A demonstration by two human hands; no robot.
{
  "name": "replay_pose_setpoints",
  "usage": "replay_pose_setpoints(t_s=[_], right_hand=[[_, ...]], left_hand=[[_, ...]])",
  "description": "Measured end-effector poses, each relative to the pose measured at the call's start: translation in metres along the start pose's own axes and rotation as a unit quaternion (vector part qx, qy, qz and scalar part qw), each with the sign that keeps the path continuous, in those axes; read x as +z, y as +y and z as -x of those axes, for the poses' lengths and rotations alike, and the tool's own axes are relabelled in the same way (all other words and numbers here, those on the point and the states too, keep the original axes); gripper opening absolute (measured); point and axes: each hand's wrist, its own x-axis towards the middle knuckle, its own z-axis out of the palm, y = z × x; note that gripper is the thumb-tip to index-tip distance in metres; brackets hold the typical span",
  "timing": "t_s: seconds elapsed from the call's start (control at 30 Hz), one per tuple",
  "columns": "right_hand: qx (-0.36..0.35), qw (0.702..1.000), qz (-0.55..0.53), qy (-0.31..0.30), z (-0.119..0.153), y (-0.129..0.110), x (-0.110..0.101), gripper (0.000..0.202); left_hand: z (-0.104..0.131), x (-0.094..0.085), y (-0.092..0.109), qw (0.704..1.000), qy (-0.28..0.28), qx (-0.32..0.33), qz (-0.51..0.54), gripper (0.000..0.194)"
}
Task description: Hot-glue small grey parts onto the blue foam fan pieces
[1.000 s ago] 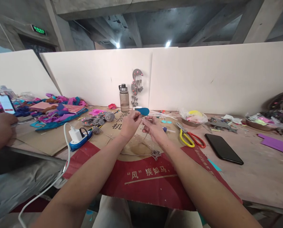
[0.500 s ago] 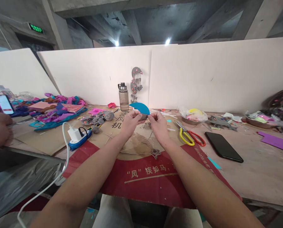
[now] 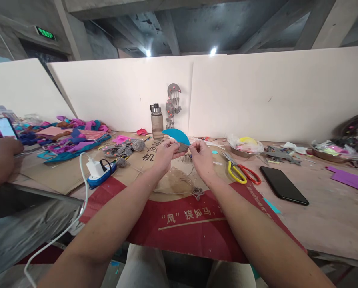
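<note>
My left hand (image 3: 165, 156) is closed on a blue crescent-shaped piece (image 3: 176, 135), apparently felt, with a grey piece (image 3: 183, 148) against its lower side. Beside the crescent's right tip, my right hand (image 3: 202, 158) is pinched shut; whatever its fingertips hold is too small to make out. Below the hands, a grey cord (image 3: 197, 193) lies loosely coiled on the cardboard sheet (image 3: 197, 236). Yellow-and-red-handled scissors (image 3: 238, 170) rest right of my right hand. A grey crescent hanging ornament (image 3: 173, 102) with pink dots is against the white board behind.
A water bottle (image 3: 157, 123) stands behind my left hand. Leftward are a blue power strip (image 3: 102, 178) with a white cable and heaped coloured scraps (image 3: 73, 140). A black phone (image 3: 283, 185) lies right. Another person's hand (image 3: 5, 154) is at the far left.
My right fingertips have shifted slightly right, away from the crescent's tip. The grey piece shows more below the blue one. The other person's hand has moved right and up.
</note>
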Motion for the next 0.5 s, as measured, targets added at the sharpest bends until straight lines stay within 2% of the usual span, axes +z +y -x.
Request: replay_pose_setpoints(t_s=[0.5], right_hand=[[0.054, 0.997, -0.049, -0.034, -0.0026, -0.0021, -0.0035, 0.013]], left_hand=[[-0.0027, -0.0033, -0.0014, 0.999, -0.021, -0.029, 0.034, 0.020]])
